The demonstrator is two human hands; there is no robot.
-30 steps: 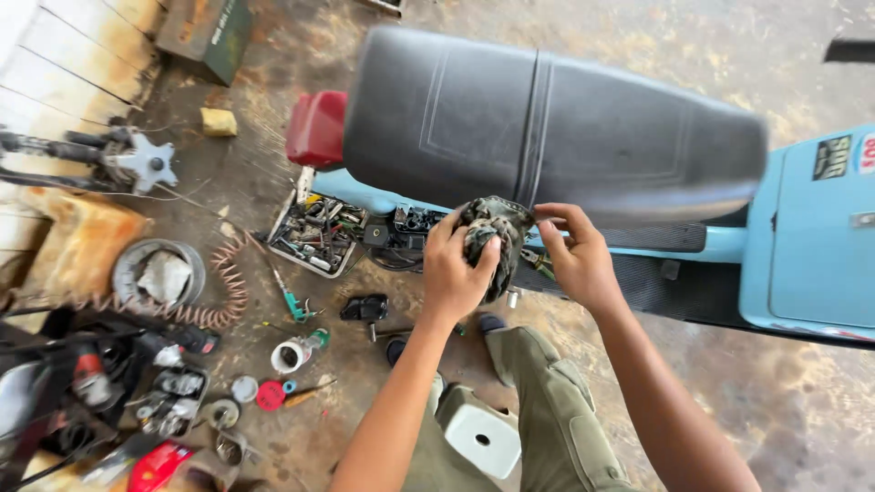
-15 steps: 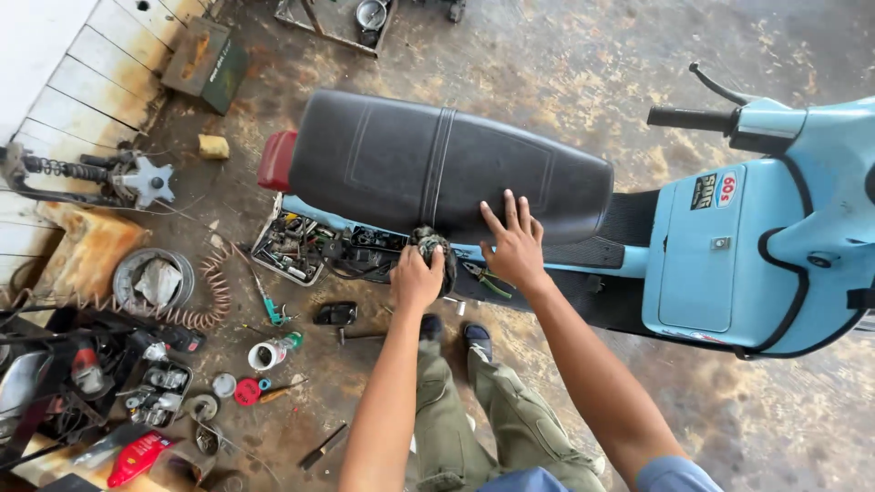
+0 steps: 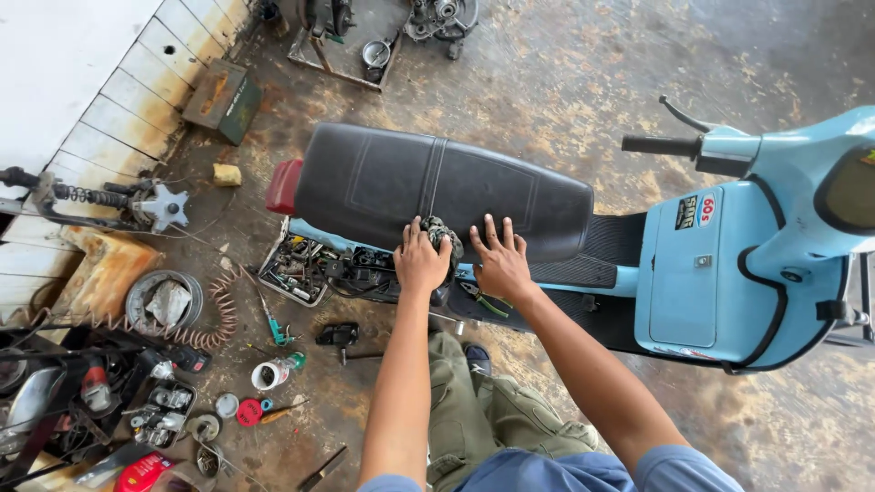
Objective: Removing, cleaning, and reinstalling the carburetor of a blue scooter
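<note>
The left hand (image 3: 421, 262) is closed tight around a dirty grey engine part (image 3: 441, 233), and it holds that part up against the near edge of the black seat (image 3: 437, 187) of the light blue scooter (image 3: 720, 273). The right hand (image 3: 500, 264) is just beside it, open and flat, fingers spread, pressing on the seat and holding nothing. The two hands are close but they do not touch. Under the hands the side of the scooter is open and you can see dark wires and bits inside, so the engine part looks out of the scooter and not put in its place. That job seems to be in the middle, not finished. Down and to the left of the left hand there is a tray of small tools (image 3: 296, 267) on the floor, and near it a green-handled screwdriver (image 3: 272, 321), a curly hose (image 3: 219, 305) and a little red cap (image 3: 249, 412). Far up from the hands there is a green metal box (image 3: 221, 100) by the white wall. The person's legs in green trousers (image 3: 483, 410) are right below the hands
</note>
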